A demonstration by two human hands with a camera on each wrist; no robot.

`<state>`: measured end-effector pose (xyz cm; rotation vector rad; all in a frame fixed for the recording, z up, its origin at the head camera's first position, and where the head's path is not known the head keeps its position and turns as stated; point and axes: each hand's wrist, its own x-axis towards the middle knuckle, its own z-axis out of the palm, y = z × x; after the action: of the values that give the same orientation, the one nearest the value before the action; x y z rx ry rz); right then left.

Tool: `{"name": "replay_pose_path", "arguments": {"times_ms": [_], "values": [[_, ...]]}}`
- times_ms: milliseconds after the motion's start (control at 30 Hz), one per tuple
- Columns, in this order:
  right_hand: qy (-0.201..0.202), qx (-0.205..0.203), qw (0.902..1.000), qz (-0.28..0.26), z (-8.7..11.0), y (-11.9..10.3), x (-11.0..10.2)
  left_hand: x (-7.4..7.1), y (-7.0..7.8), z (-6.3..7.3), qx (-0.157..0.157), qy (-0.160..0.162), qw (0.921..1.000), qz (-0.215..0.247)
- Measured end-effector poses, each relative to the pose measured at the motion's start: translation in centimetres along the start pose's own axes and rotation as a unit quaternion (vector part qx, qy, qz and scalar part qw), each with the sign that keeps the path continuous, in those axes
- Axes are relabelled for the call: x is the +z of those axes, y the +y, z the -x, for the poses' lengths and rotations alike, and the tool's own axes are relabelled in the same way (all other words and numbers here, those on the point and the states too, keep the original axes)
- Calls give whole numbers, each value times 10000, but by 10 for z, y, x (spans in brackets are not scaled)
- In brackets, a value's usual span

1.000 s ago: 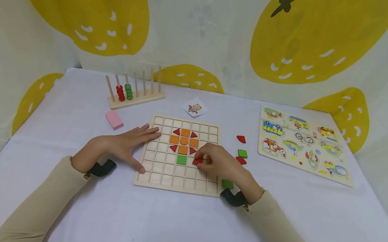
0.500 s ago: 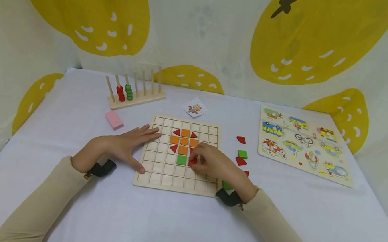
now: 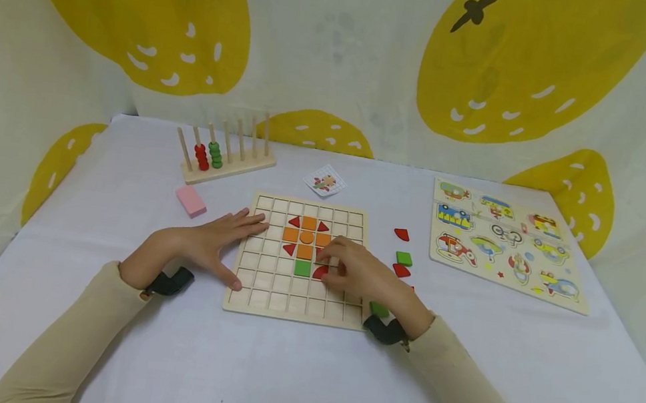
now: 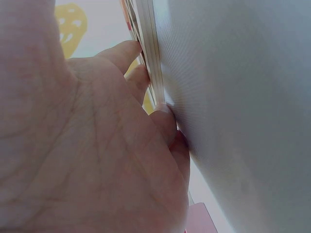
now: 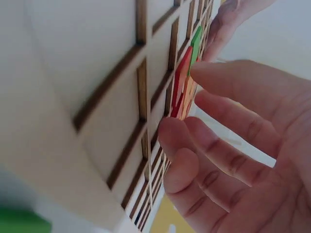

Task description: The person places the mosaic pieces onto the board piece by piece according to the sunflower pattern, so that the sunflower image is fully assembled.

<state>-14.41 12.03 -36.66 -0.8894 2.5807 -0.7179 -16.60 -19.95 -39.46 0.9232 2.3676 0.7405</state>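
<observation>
A wooden grid board (image 3: 280,300) lies on the table with orange squares, an orange disc (image 3: 306,236), red triangles and a green square tile (image 3: 302,268) in its cells. My left hand (image 3: 206,241) rests on the board's left edge, fingers spread and thumb near the lower left corner. Over the right-middle cells is my right hand (image 3: 354,266). Its thumb and index finger sit at the edges of a red quarter-circle tile (image 3: 320,272), right of the green square. In the right wrist view this red tile (image 5: 181,73) lies between those fingertips, beside the green tile (image 5: 195,43).
Right of the board lie loose red quarter-circle tiles (image 3: 401,235) and green tiles (image 3: 403,258). A pattern card (image 3: 325,180), a peg rack with beads (image 3: 230,167) and a pink block (image 3: 191,201) stand around it. A vehicle puzzle board (image 3: 511,245) is at the right.
My right hand has shifted slightly left and down with the red tile, which now lies flatter, beside the green square. My left hand stays in place.
</observation>
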Motion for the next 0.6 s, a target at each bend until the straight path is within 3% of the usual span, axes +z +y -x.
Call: {"name": "replay_pose_path", "arguments": {"times_ms": [200,600], "values": [[131,145,9993,-312,9,6,-12,1,1,-1,-46,-3,10000,8],[439,492,9975,-262,36,31,-36,-1,5,1,-105,-14,9999,45]]}}
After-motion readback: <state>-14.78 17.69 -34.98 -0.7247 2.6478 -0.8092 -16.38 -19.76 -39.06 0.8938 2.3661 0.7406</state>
